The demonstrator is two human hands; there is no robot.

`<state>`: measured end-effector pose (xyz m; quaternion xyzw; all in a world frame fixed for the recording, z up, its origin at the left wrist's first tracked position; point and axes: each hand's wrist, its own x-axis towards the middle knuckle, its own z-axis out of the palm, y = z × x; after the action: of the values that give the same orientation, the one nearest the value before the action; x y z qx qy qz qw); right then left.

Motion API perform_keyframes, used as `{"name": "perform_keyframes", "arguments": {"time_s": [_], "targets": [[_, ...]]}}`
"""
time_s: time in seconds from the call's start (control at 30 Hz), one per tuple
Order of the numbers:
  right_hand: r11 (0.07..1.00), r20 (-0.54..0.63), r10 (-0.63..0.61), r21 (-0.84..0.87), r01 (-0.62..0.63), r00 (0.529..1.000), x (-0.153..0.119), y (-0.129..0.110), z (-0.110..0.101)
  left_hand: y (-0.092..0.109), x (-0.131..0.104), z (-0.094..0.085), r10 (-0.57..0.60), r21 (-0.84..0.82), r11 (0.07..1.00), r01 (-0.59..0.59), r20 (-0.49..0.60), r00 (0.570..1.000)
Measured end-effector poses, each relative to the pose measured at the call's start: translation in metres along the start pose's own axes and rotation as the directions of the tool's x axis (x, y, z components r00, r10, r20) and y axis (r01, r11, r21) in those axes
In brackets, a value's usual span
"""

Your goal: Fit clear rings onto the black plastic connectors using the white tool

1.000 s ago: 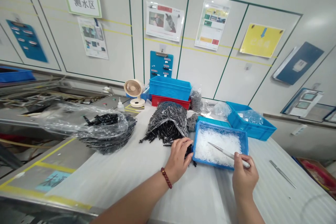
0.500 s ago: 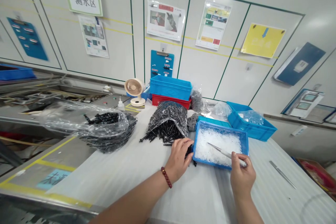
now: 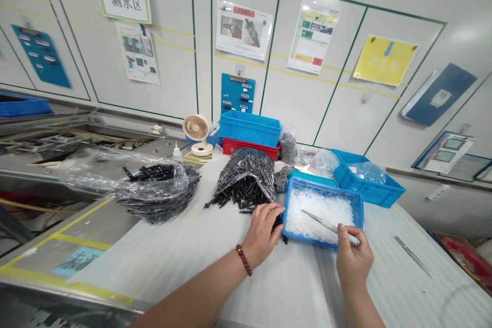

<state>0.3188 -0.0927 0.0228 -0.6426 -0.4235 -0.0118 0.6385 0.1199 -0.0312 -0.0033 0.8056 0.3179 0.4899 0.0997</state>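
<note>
My right hand (image 3: pixel 354 252) grips a slim pointed metal tool (image 3: pixel 326 224) by its thick end, and the tip lies over small white pieces (image 3: pixel 311 205) in a blue tray (image 3: pixel 362 210). Beside the tray's left edge, my left hand (image 3: pixel 263 230) has curved fingers over something black that it mostly hides; whether it is gripped is unclear. Just behind that hand, a clear bag (image 3: pixel 248 164) spills thin black parts (image 3: pixel 246 192) onto the white table surface (image 3: pixel 200 246). A second pointed tool (image 3: pixel 414 256) lies on the table at the right.
At the left sits another bag of black parts (image 3: pixel 165 195). Towards the back are a small fan (image 3: pixel 197 130), a white bottle (image 3: pixel 177 154), a blue bin (image 3: pixel 249 129) on a red bin (image 3: pixel 230 146), and a tilted blue bin (image 3: pixel 384 192) at the right.
The pointed tool's tip has shifted slightly left over the white pieces, with my right hand moving a little too. My left hand has barely moved.
</note>
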Motion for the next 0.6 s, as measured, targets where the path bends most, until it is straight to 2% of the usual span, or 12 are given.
{"name": "perform_keyframes", "arguments": {"time_s": [0.27, 0.47, 0.6], "targets": [[0.999, -0.003, -0.028, -0.039, 0.028, 1.000, 0.0011, 0.0024, 0.0002, -0.0005, -0.0006, 0.0011, -0.001, -0.002, 1.000, 0.001, 0.002, 1.000], [0.998, 0.112, -0.040, -0.038, 0.044, 0.993, 0.0049, 0.0063, 0.0039, -0.0012, -0.0007, 0.0010, 0.002, -0.001, 1.000, -0.002, 0.004, 1.000], [1.000, 0.174, 0.006, -0.008, -0.004, 0.985, 0.0050, 0.0034, 0.0055, -0.0014, -0.0007, 0.0015, -0.001, 0.001, 1.000, 0.001, 0.010, 1.000]]}}
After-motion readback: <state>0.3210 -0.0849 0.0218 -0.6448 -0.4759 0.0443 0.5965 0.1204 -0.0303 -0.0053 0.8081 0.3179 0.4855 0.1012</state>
